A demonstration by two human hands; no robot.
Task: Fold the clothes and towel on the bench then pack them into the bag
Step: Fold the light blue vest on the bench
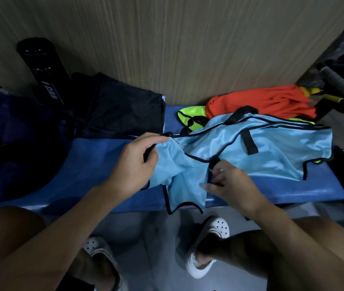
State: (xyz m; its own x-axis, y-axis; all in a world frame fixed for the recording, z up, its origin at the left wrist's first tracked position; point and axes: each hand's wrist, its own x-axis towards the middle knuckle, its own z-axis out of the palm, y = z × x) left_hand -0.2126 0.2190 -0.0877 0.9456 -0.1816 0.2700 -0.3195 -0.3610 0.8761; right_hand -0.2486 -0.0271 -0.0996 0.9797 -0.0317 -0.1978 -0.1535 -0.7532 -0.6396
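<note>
A light-blue bib with black trim (272,150) lies spread over the blue bench (95,164), one part hanging over the front edge. My left hand (139,162) grips its left edge and a black strap. My right hand (229,183) pinches the black trim near the bib's middle. Behind it lie a neon-yellow bib (190,116) and an orange cloth (261,103). A black mesh bag (120,110) lies at the back left of the bench.
A dark navy bag (15,143) fills the bench's left end, with a black tube (40,68) leaning on the wooden wall behind. A grey-handled item with a yellow grip (339,85) lies at the far right. My knees and white clogs are below the bench.
</note>
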